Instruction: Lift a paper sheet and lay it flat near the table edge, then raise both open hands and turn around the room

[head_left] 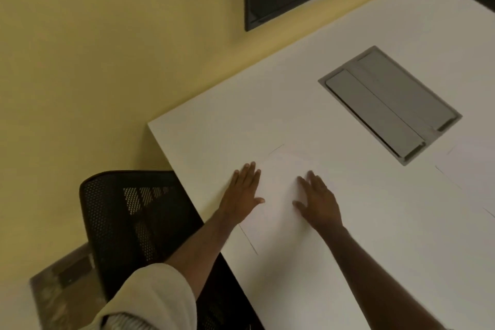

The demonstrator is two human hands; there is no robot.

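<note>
1. Here, left hand flat, fingers straight and together, thumb out to the side, pressing down on a white sheet of paper; nothing gripped.
2. Right hand likewise spread and flat, palm down on the same sheet, holding nothing.
3. Sheet lying on the white table, under both palms and showing bare between them; faint corner edges showing just beyond the left fingertips and back beside the left wrist.
4. Probably very light, thin and limp; likely to slide on the smooth top and to crease if bunched.
5. Best taken by a free corner or edge, pinched between thumb and finger, rather than from the middle.
6. Beyond the right hand, well apart: a grey cable hatch set in the tabletop.
7. Further right of the right hand: another sheet, barely visible.
8. Beside the left forearm: a black mesh chair.
</note>
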